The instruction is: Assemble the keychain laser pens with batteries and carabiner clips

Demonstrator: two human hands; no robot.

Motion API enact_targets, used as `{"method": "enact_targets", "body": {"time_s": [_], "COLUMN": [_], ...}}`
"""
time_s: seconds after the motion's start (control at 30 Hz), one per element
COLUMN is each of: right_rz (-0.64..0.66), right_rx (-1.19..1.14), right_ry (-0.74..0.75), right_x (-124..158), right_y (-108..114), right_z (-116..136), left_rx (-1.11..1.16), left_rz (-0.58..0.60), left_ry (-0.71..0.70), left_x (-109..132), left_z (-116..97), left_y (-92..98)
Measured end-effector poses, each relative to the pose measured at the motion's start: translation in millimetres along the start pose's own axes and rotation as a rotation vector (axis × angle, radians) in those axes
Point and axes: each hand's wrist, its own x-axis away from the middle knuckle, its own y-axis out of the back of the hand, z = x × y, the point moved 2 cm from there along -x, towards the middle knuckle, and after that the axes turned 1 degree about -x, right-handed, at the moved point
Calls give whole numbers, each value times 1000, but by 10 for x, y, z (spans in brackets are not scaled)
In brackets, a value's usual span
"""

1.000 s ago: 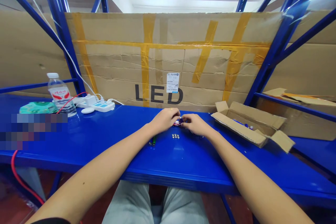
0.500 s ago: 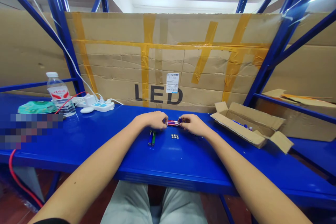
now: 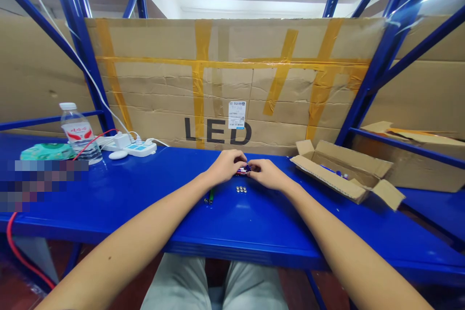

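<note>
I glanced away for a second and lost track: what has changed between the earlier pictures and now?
The left hand moved left, then came back right, close to the right hand, again hiding much of the red tubes and the green tube's far end. Whether it let go meanwhile is unclear. The right hand, silver pieces and carton stayed about where they were.

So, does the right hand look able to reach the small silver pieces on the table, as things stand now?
Probably yes: the silver pieces lie just nearer the person than the right hand, with nothing visible between them. However, it seems occupied with the shiny red item.
</note>
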Motion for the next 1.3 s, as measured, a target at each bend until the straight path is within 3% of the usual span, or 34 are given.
{"method": "enact_targets", "body": {"time_s": [0.17,0.43,0.73,0.83,1.07,1.3], "right_rz": [-13,-188,-432,-416,-219,-350], "right_rx": [95,-25,-102,-153,-176,-146], "right_ry": [104,213,254,237,143,183], "right_x": [-14,-35,21,36,16,14], "right_y": [-28,-61,-28,9,9,-43], "right_z": [-2,8,101,144,142,71], "left_rx": [114,252,403,430,396,418], "left_rz": [-14,-67,-90,-81,-66,-44], "left_ry": [30,117,100,76,55,58], "left_x": [18,-1,2,5,19,11], "left_z": [-8,71,63,59,32,84], "left_y": [-62,17,16,22,13,-19]}}
